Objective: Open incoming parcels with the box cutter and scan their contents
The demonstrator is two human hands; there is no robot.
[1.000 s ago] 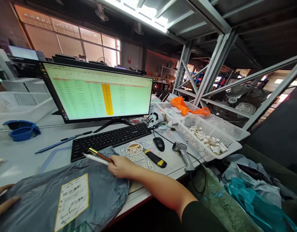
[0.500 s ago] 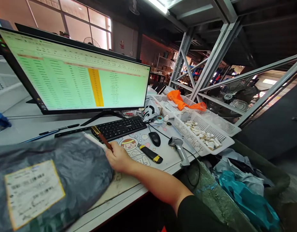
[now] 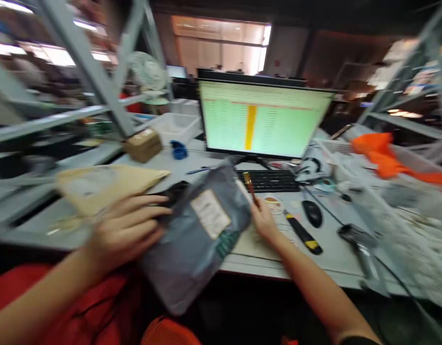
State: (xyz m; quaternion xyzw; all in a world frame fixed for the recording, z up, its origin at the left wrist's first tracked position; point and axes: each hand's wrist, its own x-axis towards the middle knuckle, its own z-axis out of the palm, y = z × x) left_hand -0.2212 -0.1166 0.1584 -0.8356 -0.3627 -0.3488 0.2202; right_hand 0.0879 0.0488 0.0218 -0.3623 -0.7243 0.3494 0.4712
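Note:
A grey plastic mailing bag with a white printed label lies tilted in front of me, its lower corner hanging past the desk edge. My left hand is at the bag's left edge, fingers stretched out and blurred, thumb hidden. Beside those fingertips shows a black object that I cannot make out. At the bag's right edge, my right hand is closed around a slim brown stick with a gold end. A white stick beside it is partly hidden.
Behind the bag stand a keyboard and a monitor. A utility knife, mouse and barcode scanner lie on the right, beside white baskets. A yellow envelope and cardboard box are left.
The view has swung left, bringing my left hand and the envelope into sight. The bag has turned, its lower corner now hanging over the desk edge. My right hand still grips the brown stick.

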